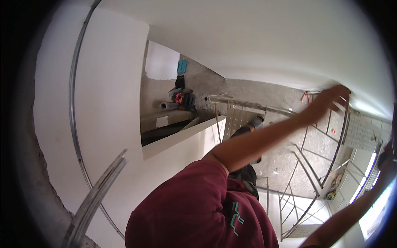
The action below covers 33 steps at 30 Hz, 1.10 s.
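Observation:
My left arm reaches across to the upper right, and my left hand [333, 97] is up against the smooth white wall surface [289, 49]. Its fingers look bent but apart, slightly blurred, with nothing visible in them. From this view, the hand overlaps the top of a metal scaffold frame [344, 124]; whether it touches the frame I cannot tell. At the far right rim, my right hand [387, 159] is dark and partly cut off, close to a bright window [378, 206]. Its fingers, and anything they may hold, are hidden in shadow.
Below are a perforated scaffold platform [240, 120], with my shoe [256, 122] on it, and a rough concrete floor [281, 161]. A red and black tool [180, 98] and a teal case [182, 66] lie farther off. Metal channels [93, 198] stand at left.

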Motion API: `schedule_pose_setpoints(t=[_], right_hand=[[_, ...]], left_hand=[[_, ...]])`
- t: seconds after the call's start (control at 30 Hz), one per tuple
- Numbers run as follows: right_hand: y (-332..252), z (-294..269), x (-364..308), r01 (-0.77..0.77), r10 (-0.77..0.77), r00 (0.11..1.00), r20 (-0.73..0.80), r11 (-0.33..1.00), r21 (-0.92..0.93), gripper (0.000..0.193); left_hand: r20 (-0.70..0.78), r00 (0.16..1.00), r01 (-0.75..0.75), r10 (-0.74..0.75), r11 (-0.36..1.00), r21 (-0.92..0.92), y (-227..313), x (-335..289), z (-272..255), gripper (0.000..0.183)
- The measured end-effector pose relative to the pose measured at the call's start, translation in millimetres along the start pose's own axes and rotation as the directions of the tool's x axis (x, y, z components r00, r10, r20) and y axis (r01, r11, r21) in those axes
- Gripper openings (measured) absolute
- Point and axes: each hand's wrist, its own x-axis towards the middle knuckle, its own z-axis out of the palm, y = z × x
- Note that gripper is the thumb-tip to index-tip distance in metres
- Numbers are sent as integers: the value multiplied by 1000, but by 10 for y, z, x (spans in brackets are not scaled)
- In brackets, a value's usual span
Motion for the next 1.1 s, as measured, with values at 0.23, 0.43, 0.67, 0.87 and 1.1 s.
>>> schedule_pose_setpoints(t=[0.23, 0.43, 0.67, 0.87, 1.1], right_hand=[[-253, 1673, -3627, -609, 534, 524, 664, 780, -147, 62], [-136, 1998, -5094, -590, 577, 160, 801, 706, -391, 64], [-110, 2422, -5490, -645, 645, -44, 763, 565, -515, 56], [47, 2835, -5627, -683, 640, 25, 768, 571, -455, 57], [-129, 2570, -5307, -664, 605, -47, 795, 575, -477, 60]], left_hand=[[-208, 551, 539, -808, 535, -651, -3384, -1510, -1596, 55], [-366, -9, 813, -930, 206, -545, -4924, -4194, -1602, 31], [-511, -314, 855, -800, -4, -518, -5242, -5070, -1743, 36], [-606, -267, 853, -750, 109, -511, -5291, -5254, -1955, 36], [-484, -301, 824, -821, 31, -565, -5070, -5131, -1963, 36]])
